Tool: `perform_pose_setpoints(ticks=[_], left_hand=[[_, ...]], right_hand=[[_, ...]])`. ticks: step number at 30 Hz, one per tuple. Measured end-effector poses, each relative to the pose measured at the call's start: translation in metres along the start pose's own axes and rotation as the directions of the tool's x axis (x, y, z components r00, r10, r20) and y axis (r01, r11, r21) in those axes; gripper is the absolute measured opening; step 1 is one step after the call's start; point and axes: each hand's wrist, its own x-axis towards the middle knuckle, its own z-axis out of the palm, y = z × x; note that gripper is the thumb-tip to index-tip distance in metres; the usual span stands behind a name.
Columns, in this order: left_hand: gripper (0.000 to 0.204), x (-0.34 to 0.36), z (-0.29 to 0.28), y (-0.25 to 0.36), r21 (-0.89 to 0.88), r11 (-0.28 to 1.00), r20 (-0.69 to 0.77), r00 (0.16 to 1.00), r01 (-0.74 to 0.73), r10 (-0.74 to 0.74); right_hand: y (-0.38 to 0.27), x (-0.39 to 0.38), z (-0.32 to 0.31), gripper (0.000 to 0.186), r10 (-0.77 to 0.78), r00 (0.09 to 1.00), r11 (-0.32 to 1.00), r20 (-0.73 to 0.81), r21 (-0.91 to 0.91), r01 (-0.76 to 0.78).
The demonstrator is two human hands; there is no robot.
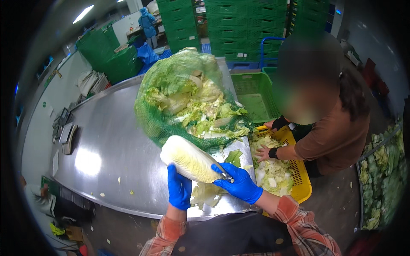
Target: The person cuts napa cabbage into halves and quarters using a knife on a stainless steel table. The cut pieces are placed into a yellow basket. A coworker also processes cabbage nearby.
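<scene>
A pale, trimmed napa cabbage (pixel 188 158) is held up over the near edge of the steel table, tilted from upper left to lower right. My left hand (pixel 179 187), in a blue glove, grips it from below and the left. In my blue-gloved right hand (pixel 240 184) is a small knife (pixel 224 173), its metal lying against the cabbage's lower right end; the fingers partly hide it. Just beyond, a green mesh sack (pixel 171 128) lies spread on the table with leaves and trimmings (pixel 203 106) in it. Loose leaves (pixel 206 194) lie under my hands.
The steel table (pixel 115 153) carries a scale-like device (pixel 67 137) at its left. On the right, a co-worker (pixel 337 119) has both hands at a yellow crate (pixel 304 183) of leaves. A green crate (pixel 252 94) stands beyond it, before stacked green crates (pixel 243 30). More cabbages (pixel 382 179) lie far right.
</scene>
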Motion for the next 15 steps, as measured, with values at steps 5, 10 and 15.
perform_pose_setpoints(ticks=[5, 10, 15], left_hand=[[0.055, 0.0, -0.024, -0.017, -0.136, 0.983, -0.107, 0.985, 0.123, -0.138], [0.074, -0.009, -0.043, -0.036, 0.041, 0.987, -0.074, 0.986, 0.153, -0.15], [0.097, -0.017, -0.003, -0.03, 0.25, 0.962, 0.053, 0.991, 0.106, -0.123]], right_hand=[[-0.01, -0.011, -0.013, 0.027, 0.176, 0.973, 0.98, 0.151, -0.115, -0.16], [-0.013, 0.013, -0.031, 0.065, 0.214, 0.976, 0.976, 0.043, 0.026, -0.215], [-0.001, 0.019, -0.029, 0.085, 0.275, 0.917, 0.922, 0.29, 0.192, -0.337]])
